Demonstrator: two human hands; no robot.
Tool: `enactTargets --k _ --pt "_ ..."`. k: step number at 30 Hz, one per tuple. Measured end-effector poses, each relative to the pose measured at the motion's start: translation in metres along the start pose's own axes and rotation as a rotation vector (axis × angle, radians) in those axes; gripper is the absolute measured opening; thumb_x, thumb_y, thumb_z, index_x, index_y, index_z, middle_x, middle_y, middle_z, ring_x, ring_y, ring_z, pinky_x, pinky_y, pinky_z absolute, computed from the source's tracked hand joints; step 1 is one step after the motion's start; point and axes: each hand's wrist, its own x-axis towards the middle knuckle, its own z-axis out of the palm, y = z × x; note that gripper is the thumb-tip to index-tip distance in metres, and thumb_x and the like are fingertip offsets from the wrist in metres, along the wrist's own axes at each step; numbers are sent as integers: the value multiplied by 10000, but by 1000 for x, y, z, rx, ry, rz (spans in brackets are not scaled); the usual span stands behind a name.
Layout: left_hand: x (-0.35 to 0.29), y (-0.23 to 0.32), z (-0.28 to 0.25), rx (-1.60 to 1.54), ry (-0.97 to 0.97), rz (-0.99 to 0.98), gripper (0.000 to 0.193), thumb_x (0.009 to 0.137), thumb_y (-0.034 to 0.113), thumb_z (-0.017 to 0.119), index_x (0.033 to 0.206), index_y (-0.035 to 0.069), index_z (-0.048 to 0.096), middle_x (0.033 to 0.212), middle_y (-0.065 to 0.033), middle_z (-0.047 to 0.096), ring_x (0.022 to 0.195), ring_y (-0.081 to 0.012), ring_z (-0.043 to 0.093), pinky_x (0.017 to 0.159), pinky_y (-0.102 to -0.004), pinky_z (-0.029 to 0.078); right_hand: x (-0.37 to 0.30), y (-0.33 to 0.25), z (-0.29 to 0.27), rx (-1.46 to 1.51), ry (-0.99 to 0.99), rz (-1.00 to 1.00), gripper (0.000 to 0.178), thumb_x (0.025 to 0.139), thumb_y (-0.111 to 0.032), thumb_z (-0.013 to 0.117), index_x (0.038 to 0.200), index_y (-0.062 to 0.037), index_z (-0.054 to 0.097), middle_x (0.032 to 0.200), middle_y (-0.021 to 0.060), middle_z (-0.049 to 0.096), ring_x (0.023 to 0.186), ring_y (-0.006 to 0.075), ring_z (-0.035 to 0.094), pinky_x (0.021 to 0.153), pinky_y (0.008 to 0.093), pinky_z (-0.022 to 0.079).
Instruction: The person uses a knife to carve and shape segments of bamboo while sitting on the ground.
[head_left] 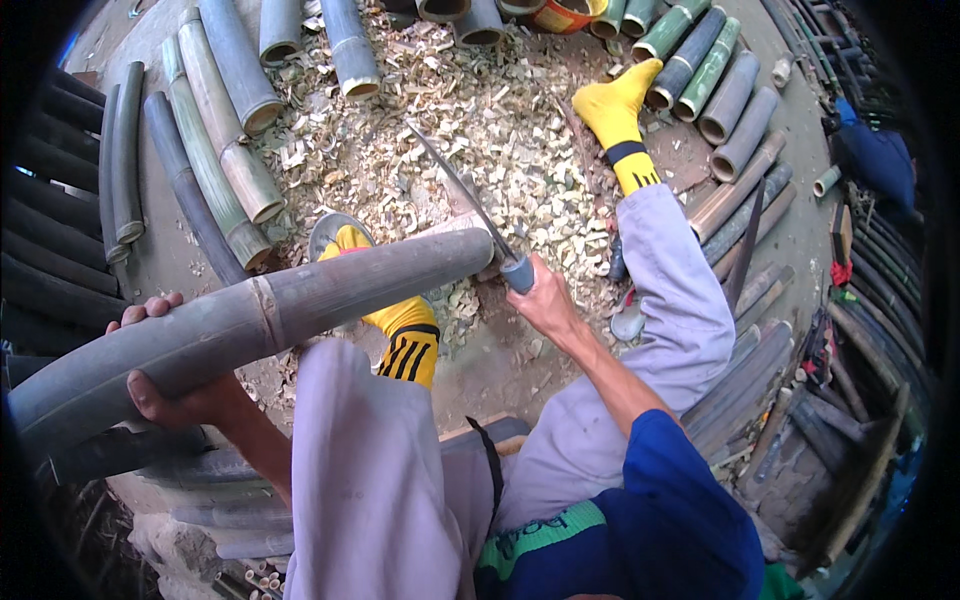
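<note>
Head view shows a thick grey bamboo pole (340, 285) lying slantwise in front of the person, its long axis running from the lower left up to a cut end near the middle. The left hand (185, 400) is clamped on the lower part of the pole, thumb on the near side and fingers on the far side. The right hand (545, 305) has its fingers wrapped around the grey handle (517, 273) of a long, narrow blade (450, 175). This hand is nearer the cut end, just to its right; the pole stretches leftward from there, and the blade slants across just beyond the end. Whether steel and bamboo touch, I cannot tell.

The pole is round and smooth, dull grey, with a raised, brownish ring at one joint. It passes over the left knee of the pale trousers (365, 470); contact there is unclear. Curled, cream-coloured shavings (400, 150) cover the ground in a rough layer, and hollow bamboo lengths (215, 155), some greenish, others grey, lie around them with pale cut rims
</note>
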Motion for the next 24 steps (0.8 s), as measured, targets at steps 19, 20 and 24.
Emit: enactTargets --k 19,20,24 --pt "6 18 1 23 141 0 591 751 363 552 1199 13 390 1033 -172 474 954 -300 497 916 -470 407 -16 -36 -14 117 59 -45 318 726 -71 667 980 39 512 733 163 648 686 264 674 582 360 546" --pt "6 18 -4 18 112 5 600 742 369 552 1198 14 390 1032 -169 472 952 -299 496 913 -467 403 -16 -43 -17 135 120 -117 317 729 -71 676 975 35 507 740 156 647 667 253 671 563 339 545" --pt "6 19 -14 -7 52 9 629 706 383 555 1192 18 392 1027 -159 459 944 -293 487 902 -454 387 -18 -23 1 220 216 -255 305 730 -64 686 961 20 504 769 146 645 631 233 661 524 293 538"
